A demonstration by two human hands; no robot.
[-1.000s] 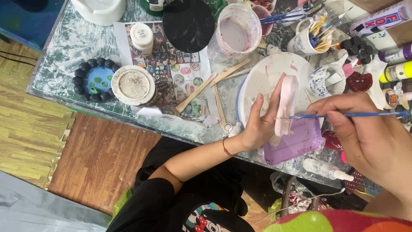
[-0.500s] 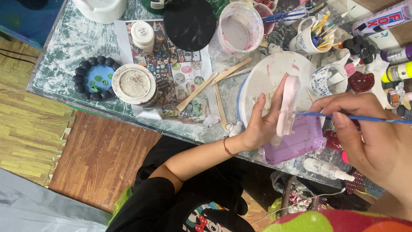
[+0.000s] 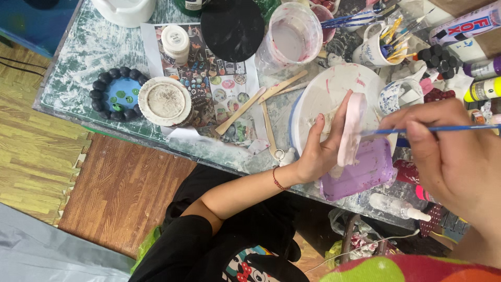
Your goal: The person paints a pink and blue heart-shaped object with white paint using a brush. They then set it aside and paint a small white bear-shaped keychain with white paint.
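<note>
- Your table (image 3: 94, 47) is the largest thing: one glass-topped surface smeared with white, crowded towards 1 and 2 o'clock.
- One white plate (image 3: 318, 99) lies at about 2 o'clock of centre, daubed with pink paint.
- One black round disc (image 3: 232, 26) sits at 12 o'clock, with one clear plastic cup (image 3: 291, 32) holding pale pink wash just to its right.
- One purple tray (image 3: 365, 169) rests at 4 o'clock, just below the piece you are working on.
- One round white cast (image 3: 166, 100) stands at 10 o'clock; beside it, at 9 o'clock, is one blue dish (image 3: 116, 94) ringed with black balls.
- Your left hand (image 3: 321, 149) grips one flat pink slab (image 3: 352, 128) on edge, thumb on the near face and fingers behind, over the plate and the tray.
- Your right hand (image 3: 449, 156) is clenched around one blue-handled brush (image 3: 433, 129), its tip touching the slab's edge at 3 o'clock.
- I judge you are in the painting step, coating the slab's rim. The next move calls for a steady left grip and a light, even stroke along that edge.
- I count three wooden sticks (image 3: 241, 110) near centre, fanned out and nearly touching.
- One small white jar (image 3: 175, 43) stands at 11 o'clock.
</note>
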